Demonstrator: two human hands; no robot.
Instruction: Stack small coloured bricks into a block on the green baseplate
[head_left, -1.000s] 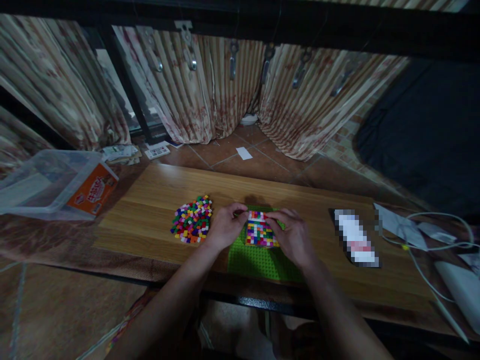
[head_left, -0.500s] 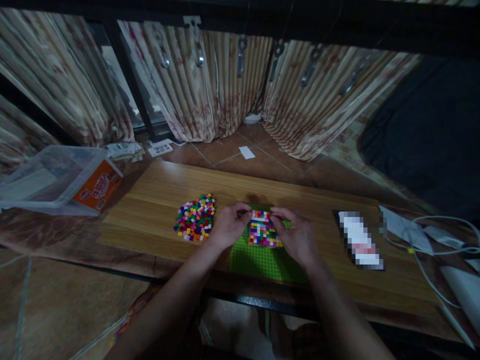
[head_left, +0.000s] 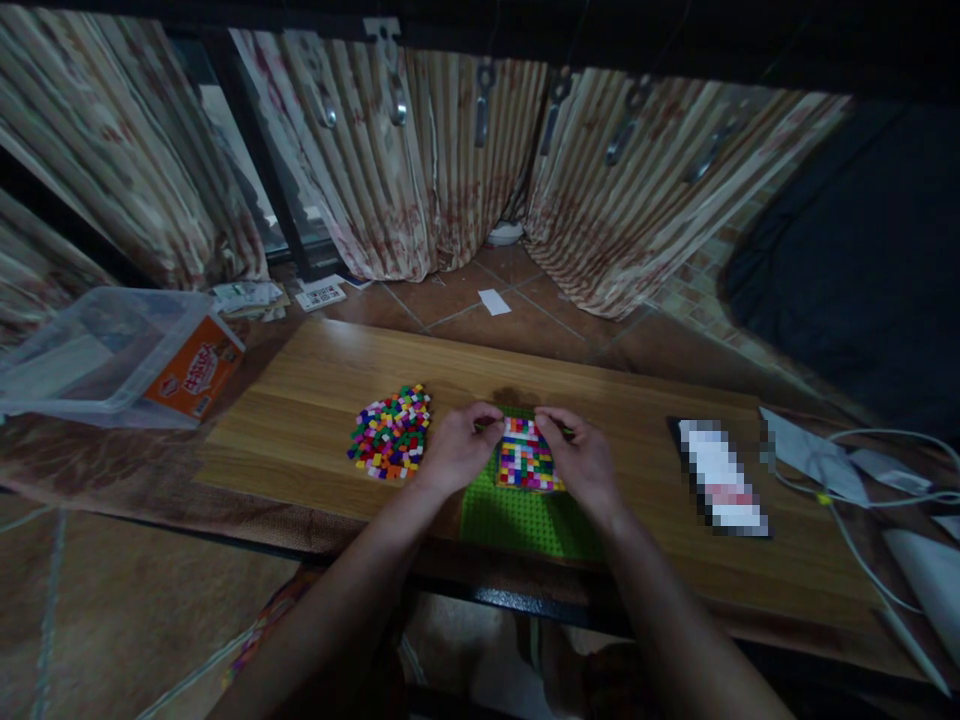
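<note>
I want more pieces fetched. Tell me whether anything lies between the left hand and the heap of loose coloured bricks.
Nothing visible does: only bare wooden tabletop separates the left hand from the heap of small multicoloured plastic bricks.

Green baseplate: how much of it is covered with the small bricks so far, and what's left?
Done: a multicoloured brick patch covers the far part of the green baseplate. In hand: the left hand and right hand flank the patch, fingertips at its far edge; what they pinch is too small to tell. Left: the near part of the baseplate is bare, and a loose brick pile lies left of it.
</note>
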